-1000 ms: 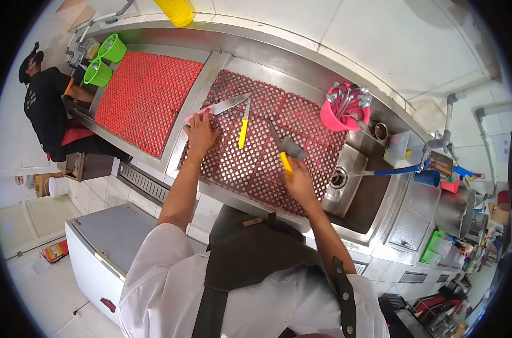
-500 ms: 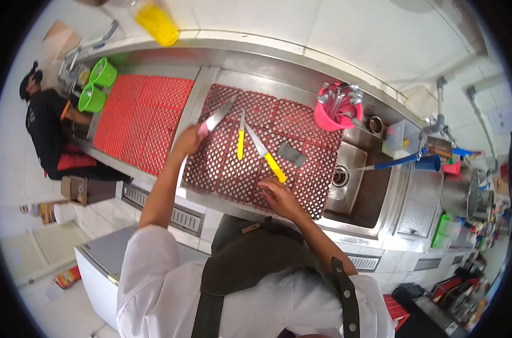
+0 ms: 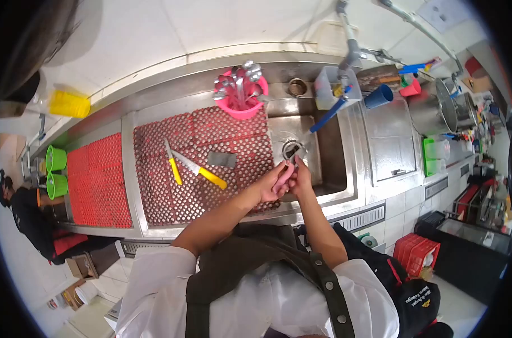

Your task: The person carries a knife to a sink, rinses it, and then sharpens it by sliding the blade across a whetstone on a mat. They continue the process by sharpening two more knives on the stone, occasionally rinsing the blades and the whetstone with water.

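Observation:
A pink-handled knife [image 3: 284, 177] is in my hands above the front left part of the sink [image 3: 329, 183]. My left hand [image 3: 271, 185] is closed around its handle. Against the knife, close to where handle meets blade, my right hand [image 3: 302, 179] is closed too, though its fingertips are partly hidden. The blade points away from me over the drain, near a blue hose [image 3: 327, 115]. Left of my hands, two yellow-handled knives, a larger one [image 3: 212, 177] and a smaller one [image 3: 176, 170], lie beside a dark grey rectangular block [image 3: 221, 159] on the perforated red mat [image 3: 171, 203].
A pink bucket of cutlery [image 3: 242, 111] stands at the mat's back right corner. Behind the sink are a clear plastic container [image 3: 326, 90] and a blue cup [image 3: 378, 97]. A co-worker [image 3: 27, 211] works at far left; another person [image 3: 416, 301] is behind me at right.
My left hand has carried the pink-handled knife from the mat's left side to the sink. My right hand has left the mat and joined it. The view has shifted right.

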Motion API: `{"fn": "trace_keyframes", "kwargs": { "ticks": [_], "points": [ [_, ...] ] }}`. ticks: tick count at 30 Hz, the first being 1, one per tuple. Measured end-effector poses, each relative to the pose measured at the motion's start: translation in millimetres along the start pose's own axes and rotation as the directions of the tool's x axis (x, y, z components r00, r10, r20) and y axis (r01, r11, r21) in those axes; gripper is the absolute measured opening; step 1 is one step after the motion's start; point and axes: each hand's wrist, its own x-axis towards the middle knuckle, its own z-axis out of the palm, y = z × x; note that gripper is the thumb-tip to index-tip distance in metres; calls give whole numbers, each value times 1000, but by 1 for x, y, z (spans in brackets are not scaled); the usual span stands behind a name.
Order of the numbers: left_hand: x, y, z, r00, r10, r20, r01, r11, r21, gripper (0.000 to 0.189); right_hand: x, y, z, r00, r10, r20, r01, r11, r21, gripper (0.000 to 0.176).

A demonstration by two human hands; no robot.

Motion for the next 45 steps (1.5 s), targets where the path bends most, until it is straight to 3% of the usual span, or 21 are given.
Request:
{"fn": "trace_keyframes", "kwargs": {
  "ticks": [4, 5, 6, 9, 12, 15, 18, 21, 22, 23, 25, 28, 30, 32, 33, 34, 38, 39, 42, 44, 45],
  "points": [
    [37, 12, 12, 881, 240, -408, -126, 950, 286, 59, 83, -33, -12, 953, -149, -265, 166, 985, 45, 31],
    [42, 12, 13, 802, 306, -513, -147, 934, 327, 57, 99, -46, -18, 959, -174, -226, 143, 979, -144, 25],
    [44, 10, 7, 798, 322, -510, -149, 925, 351, 54, 111, -58, -21, 967, -187, -176, 120, 936, -332, 19],
    [33, 0, -10, 787, 401, -469, -204, 886, 416, 45, 110, -84, -6, 942, -312, -123, 216, 845, -490, 11],
    [-4, -7, -4, 790, 518, -327, -369, 828, 422, 29, 83, -82, -10, 954, -289, -78, 243, 900, -361, 7],
    [-58, -3, 4, 700, 620, -353, -434, 763, 479, 28, 33, -60, -32, 978, -206, 19, 204, 951, -232, 9],
    [-96, 0, -27, 538, 675, -505, -486, 737, 469, 28, -21, -45, -31, 995, -64, -72, 60, 997, -57, 14],
    [-119, 5, -44, 499, 698, -513, -573, 710, 409, 29, -10, -59, -29, 998, -67, -7, 62, 962, -265, 18],
    [-121, 6, -43, 493, 695, -523, -597, 708, 377, 24, 10, -67, -31, 992, -122, 5, 107, 843, -526, 27],
    [-121, 9, -44, 493, 707, -508, -579, 702, 415, 26, 31, -71, -36, 925, -367, 95, 310, 588, -747, 28],
    [-124, 15, -44, 483, 731, -482, -544, 682, 490, 30, 54, -73, -36, 634, -623, 458, 473, -156, -867, 31],
    [-139, 25, -80, 373, 884, -283, -460, 441, 770, 27, 17, -76, -19, 616, -691, 377, 206, -320, -925, 34],
    [-156, 28, -95, 265, 950, -164, -317, 246, 916, 22, -17, -61, -13, 629, -716, 302, 113, -300, -947, 38],
    [-181, 32, -122, 38, 997, 62, 40, -63, 997, 24, -40, -39, -26, 642, -647, 413, 281, -302, -911, 35],
    [-194, 34, -138, -68, 970, 234, 301, -203, 932, 26, -56, -24, -21, 706, -617, 348, 306, -178, -935, 35],
    [-207, 34, -141, -128, 980, 155, 357, -100, 929, 28, -69, -7, -8, 764, -577, 287, 318, -50, -947, 35],
    [-234, 36, -175, -244, 964, -106, 444, 208, 871, 45, -56, 50, 46, 695, -461, 553, 503, -239, -831, 35],
    [-236, 35, -180, -259, 956, -140, 489, 255, 834, 49, -47, 54, 73, 745, -424, 515, 441, -266, -857, 35],
    [-245, 35, -183, -186, 962, -201, 455, 265, 850, 56, -2, 66, 145, 545, -423, 724, 438, -593, -676, 33],
    [-252, 33, -169, -202, 946, -254, 408, 318, 856, 50, 13, 77, 195, 404, -372, 836, 462, -705, -537, 33],
    [-258, 34, -166, -128, 937, -325, 409, 349, 843, 48, 18, 87, 213, 331, -341, 880, 463, -754, -467, 33]
  ]
}}
